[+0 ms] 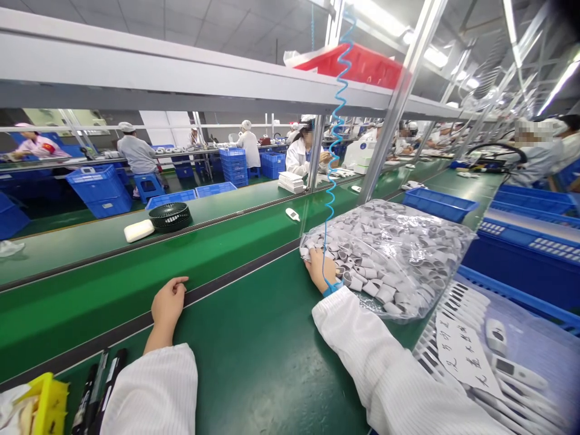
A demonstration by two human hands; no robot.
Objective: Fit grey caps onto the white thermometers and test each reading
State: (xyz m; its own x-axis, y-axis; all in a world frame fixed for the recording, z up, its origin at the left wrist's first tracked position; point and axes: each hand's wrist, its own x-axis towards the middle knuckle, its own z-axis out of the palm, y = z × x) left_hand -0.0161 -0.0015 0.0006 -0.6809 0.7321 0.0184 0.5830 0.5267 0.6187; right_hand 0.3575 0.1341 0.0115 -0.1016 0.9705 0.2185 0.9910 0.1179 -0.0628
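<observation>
My left hand rests over the near edge of the green conveyor belt, its index finger stretched out and nothing held in it. At the left edge of a large clear plastic bag, my right hand has its fingers bent around the film; the fingertips are partly hidden. Many small light-grey, sleeve-like plastic parts fill the bag, which lies on the green worktable. A blue wrist strap circles my right wrist, and its coiled blue cord hangs from above.
A white thermometer-like device lies on the belt. Beyond it are a black round basket and a white case. Pens and a yellow bin are at lower left. Blue crates and more devices stand right.
</observation>
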